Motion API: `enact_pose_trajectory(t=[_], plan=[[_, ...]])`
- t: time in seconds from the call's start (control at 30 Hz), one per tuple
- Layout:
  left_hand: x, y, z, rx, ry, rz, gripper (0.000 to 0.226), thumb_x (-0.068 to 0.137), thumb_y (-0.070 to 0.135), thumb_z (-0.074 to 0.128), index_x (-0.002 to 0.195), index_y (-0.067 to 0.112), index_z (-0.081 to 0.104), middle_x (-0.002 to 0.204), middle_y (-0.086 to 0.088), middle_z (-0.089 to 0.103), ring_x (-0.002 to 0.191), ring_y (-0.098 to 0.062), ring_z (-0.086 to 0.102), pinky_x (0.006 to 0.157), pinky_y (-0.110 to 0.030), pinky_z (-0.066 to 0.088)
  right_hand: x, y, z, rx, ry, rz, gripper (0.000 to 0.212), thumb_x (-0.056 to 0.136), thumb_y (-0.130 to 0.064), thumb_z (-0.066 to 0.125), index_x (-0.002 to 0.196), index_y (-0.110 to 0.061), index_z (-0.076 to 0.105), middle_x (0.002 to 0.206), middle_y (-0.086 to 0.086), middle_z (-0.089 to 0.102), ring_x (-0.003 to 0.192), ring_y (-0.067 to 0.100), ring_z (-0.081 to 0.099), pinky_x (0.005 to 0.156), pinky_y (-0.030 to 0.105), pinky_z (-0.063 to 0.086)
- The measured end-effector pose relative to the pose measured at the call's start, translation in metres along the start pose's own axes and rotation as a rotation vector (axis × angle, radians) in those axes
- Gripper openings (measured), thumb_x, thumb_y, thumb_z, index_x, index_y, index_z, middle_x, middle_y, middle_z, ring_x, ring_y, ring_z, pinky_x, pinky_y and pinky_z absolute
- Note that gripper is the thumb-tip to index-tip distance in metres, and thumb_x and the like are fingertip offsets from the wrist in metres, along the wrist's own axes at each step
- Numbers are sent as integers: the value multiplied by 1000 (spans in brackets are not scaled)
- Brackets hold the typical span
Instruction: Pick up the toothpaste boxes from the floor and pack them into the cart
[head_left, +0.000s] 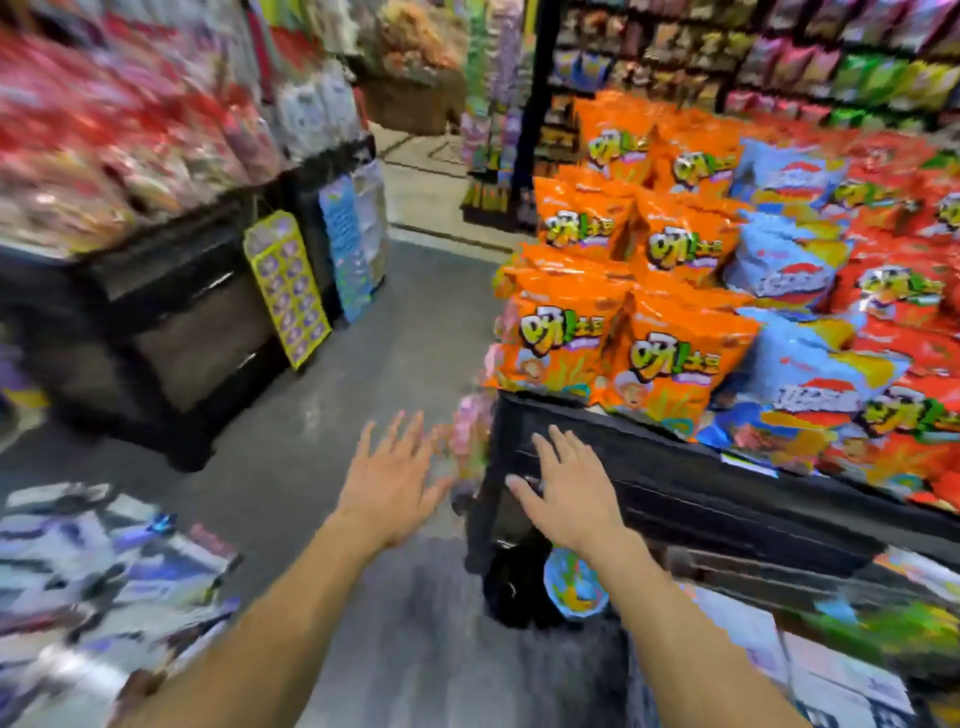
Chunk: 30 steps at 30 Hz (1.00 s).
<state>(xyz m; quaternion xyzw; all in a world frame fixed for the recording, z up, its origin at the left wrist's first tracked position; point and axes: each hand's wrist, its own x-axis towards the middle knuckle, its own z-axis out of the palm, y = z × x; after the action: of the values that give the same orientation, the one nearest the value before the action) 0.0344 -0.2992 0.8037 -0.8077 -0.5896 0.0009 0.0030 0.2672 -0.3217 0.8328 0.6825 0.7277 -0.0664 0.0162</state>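
Two hands reach out over the grey floor (363, 332), left hand (390, 483) and right hand (569, 493), fingers spread, each grip holding nothing, beside orange snack bags (623, 353).

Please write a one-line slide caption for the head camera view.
Both hands, left and right, reach forward open and empty in a blurred shop aisle beside orange snack bags.

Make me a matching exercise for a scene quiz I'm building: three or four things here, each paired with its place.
Things:
1. orange snack bags
2. yellow hanging card of purple items
3. left hand
4. right hand

Places:
A. over the grey floor
B. stacked on the right-hand display
C. in front of the black display base
D. on the left black stand

Pairs: 1-B, 2-D, 3-A, 4-C
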Motion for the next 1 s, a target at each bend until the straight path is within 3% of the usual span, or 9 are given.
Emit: enact_pose_trajectory(t=[0.1, 0.2, 0.3, 0.43, 0.47, 0.53, 0.73, 0.87, 1.0], plan=[[-66, -103, 7, 26, -14, -216, 92, 83, 66, -9, 161, 26, 19, 168, -6, 18, 155, -26, 15, 123, -54, 8, 29, -108, 12, -35, 1, -209, 91, 85, -69, 18, 148, -9, 46, 154, 18, 43, 142, 36, 38, 119, 45, 29], [-140, -196, 21, 24, -51, -430, 85, 89, 67, 6, 155, 24, 38, 161, -8, 36, 148, -30, 34, 118, -58, 25, 35, -225, 26, -27, -34, -376, 100, 80, -74, 8, 155, -12, 35, 162, 16, 31, 151, 31, 24, 123, 40, 15], [-209, -276, 33, 3, -78, -599, 76, 95, 65, 20, 154, 22, 41, 160, -11, 37, 145, -35, 39, 116, -61, 28, 31, -332, 35, -25, -57, -553, 82, 96, -69, 23, 158, -15, 27, 168, 10, 17, 155, 26, 12, 123, 35, 11], [-296, -345, 52, -27, -93, -819, 76, 92, 65, 26, 142, 17, 57, 146, -15, 55, 132, -38, 54, 109, -61, 38, 30, -445, 60, -72, -100, -766, 92, 88, -73, 12, 157, -14, 30, 165, 14, 24, 153, 30, 18, 122, 37, 16], [-314, -357, 58, -36, -88, -859, 76, 93, 65, 26, 142, 17, 57, 146, -16, 55, 133, -38, 54, 109, -61, 37, 30, -468, 66, -84, -114, -815, 89, 91, -71, 18, 156, -13, 32, 164, 15, 26, 152, 31, 20, 121, 39, 18], [-344, -375, 67, -43, -85, -939, 75, 93, 66, 26, 144, 19, 55, 149, -15, 52, 136, -37, 51, 111, -61, 34, 29, -505, 81, -90, -137, -912, 86, 91, -70, 26, 153, -11, 39, 161, 17, 33, 150, 34, 27, 120, 41, 23], [-388, -395, 104, -126, -118, -1126, 79, 98, 67, 12, 148, 21, 51, 150, -11, 52, 138, -33, 49, 112, -59, 31, 47, -576, 126, -145, -252, -1101, 102, 78, -75, 6, 155, -14, 34, 163, 14, 30, 151, 32, 24, 124, 42, 18], [-387, -407, 142, -149, -163, -1188, 75, 96, 62, 22, 146, 16, 53, 147, -16, 53, 134, -37, 53, 111, -52, 19, 74, -602, 172, -182, -311, -1200, 102, 80, -75, 10, 156, -10, 32, 162, 16, 31, 150, 34, 27, 125, 42, 19], [-378, -426, 213, -157, -196, -1262, 84, 94, 65, 2, 157, 18, 31, 162, -12, 33, 149, -33, 33, 120, -55, 18, 107, -632, 243, -210, -325, -1265, 102, 80, -74, 7, 155, -12, 33, 164, 13, 28, 150, 33, 26, 125, 41, 16]])
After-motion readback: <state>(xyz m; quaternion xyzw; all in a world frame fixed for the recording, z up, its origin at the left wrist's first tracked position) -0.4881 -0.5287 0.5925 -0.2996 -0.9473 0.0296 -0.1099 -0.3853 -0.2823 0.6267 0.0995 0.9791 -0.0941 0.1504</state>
